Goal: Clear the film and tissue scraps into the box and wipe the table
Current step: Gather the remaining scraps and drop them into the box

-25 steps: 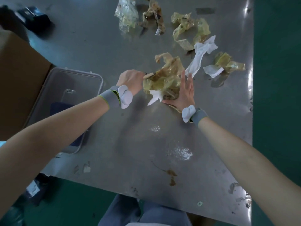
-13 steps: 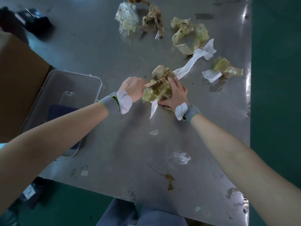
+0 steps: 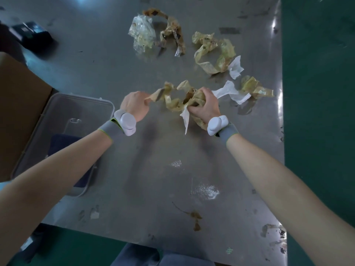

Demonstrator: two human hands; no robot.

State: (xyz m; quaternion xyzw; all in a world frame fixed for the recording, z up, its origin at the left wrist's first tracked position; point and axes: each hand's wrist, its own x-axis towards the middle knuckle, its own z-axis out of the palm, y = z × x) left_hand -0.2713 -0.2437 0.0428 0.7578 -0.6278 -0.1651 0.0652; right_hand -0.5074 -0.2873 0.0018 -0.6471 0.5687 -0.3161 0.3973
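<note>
- Steel table (image 3: 146, 169), grey and stained, fills the frame centre; green floor is seen along the right and bottom edges.
- At mid-frame, a yellowish film bundle (image 3: 178, 100) is held between both hands, just above the tabletop.
- Right hand (image 3: 203, 106) is clenched around the bulk of the bundle, with a white tissue strip (image 3: 185, 118) hanging from the fist.
- Left hand (image 3: 135, 105) is pinched shut on the bundle's left tail.
- Cardboard box (image 3: 21, 112) is noted at the left edge, beside a clear plastic lid (image 3: 63, 129); its inside is not shown, so its contents cannot be told.
- Left to clear: clear film wad (image 3: 142, 33) and brown film strip (image 3: 172, 29) at upper centre, yellow film loop (image 3: 213, 52), tissue scrap (image 3: 236, 68), and a tissue and film pile (image 3: 244, 91) at right.
- White powder patches (image 3: 205, 191) and a brown smear (image 3: 196, 217) remain lower centre; wiping is judged not begun.
- Progress is judged early.
- Against the earlier frame: the bundle is now stretched wider, the hands are set further apart, and the long tissue formerly trailing to the upper right is no longer attached.
</note>
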